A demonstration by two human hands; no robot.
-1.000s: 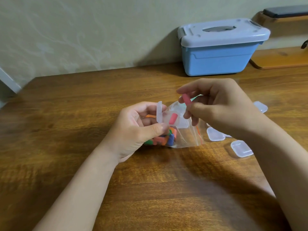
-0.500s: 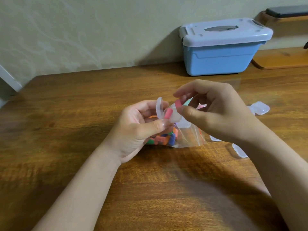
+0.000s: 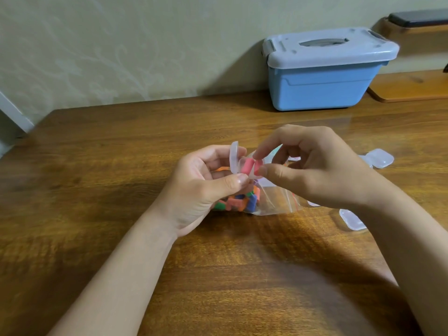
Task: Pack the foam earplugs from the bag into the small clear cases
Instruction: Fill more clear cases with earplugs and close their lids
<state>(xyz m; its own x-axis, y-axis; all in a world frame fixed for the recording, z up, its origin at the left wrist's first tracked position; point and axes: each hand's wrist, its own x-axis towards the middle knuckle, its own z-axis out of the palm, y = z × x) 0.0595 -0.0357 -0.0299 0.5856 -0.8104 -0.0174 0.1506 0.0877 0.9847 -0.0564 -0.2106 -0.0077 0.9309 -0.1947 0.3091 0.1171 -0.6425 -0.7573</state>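
Note:
My left hand (image 3: 206,187) grips a small clear case (image 3: 236,162) with its lid standing open. One pink earplug (image 3: 247,166) lies in the case. Beside it a second pink earplug (image 3: 259,164) is pinched between thumb and forefinger of my right hand (image 3: 315,166) at the case's mouth. Under both hands lies the clear zip bag (image 3: 271,200) on the table, with several earplugs (image 3: 240,203) in green, orange and blue inside it.
More small clear cases lie on the wooden table to the right: one (image 3: 379,160) beyond my right hand, one (image 3: 352,219) beside my right wrist. A blue lidded storage box (image 3: 324,76) stands at the back by the wall, a wooden shelf (image 3: 409,86) to its right.
My right hand brought the second pink earplug down and left from above the bag to the open case, next to the first one. My left hand kept its hold on the case.

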